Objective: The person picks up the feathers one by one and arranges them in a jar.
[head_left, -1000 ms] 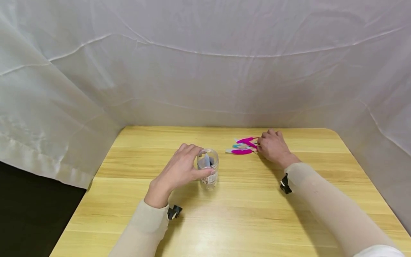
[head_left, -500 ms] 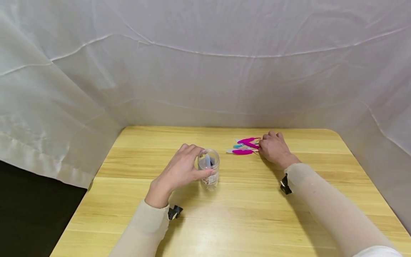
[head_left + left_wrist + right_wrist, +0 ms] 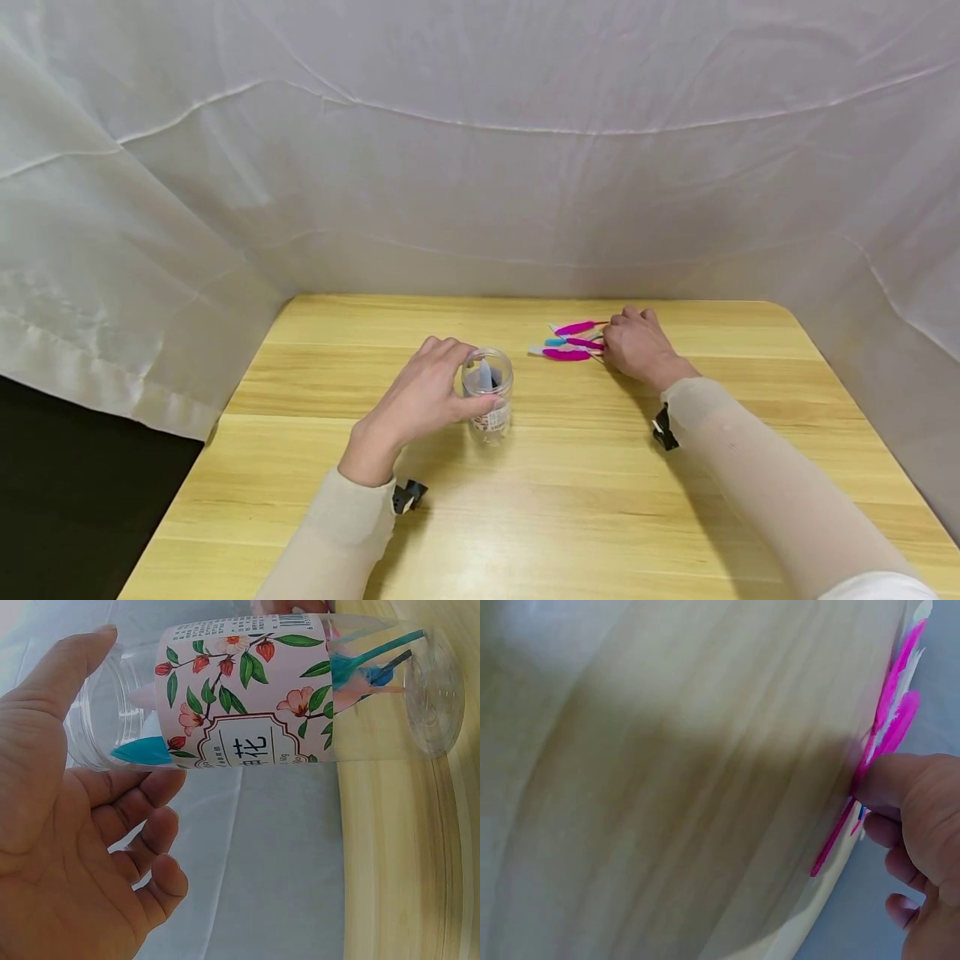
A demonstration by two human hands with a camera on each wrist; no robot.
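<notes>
Left hand point(image 3: 420, 396) grasping upright jar point(image 3: 487, 406), right hand point(image 3: 637, 346) pinching pink feathers point(image 3: 570, 342) lying lengthwise left-right on table point(image 3: 570, 500)

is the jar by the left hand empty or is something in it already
Not empty. The clear jar stands upright and lidless, gripped by the left hand, with blue spoon-like sticks inside.

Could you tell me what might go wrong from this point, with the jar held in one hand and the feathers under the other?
The left hand holds the clear jar only from one side, so a nudge might tip it and spill the feathers already inside. The right hand pinches at a tight overlapping bunch of pink and teal feathers, so it could lift several at once or scatter them across the table.
</notes>
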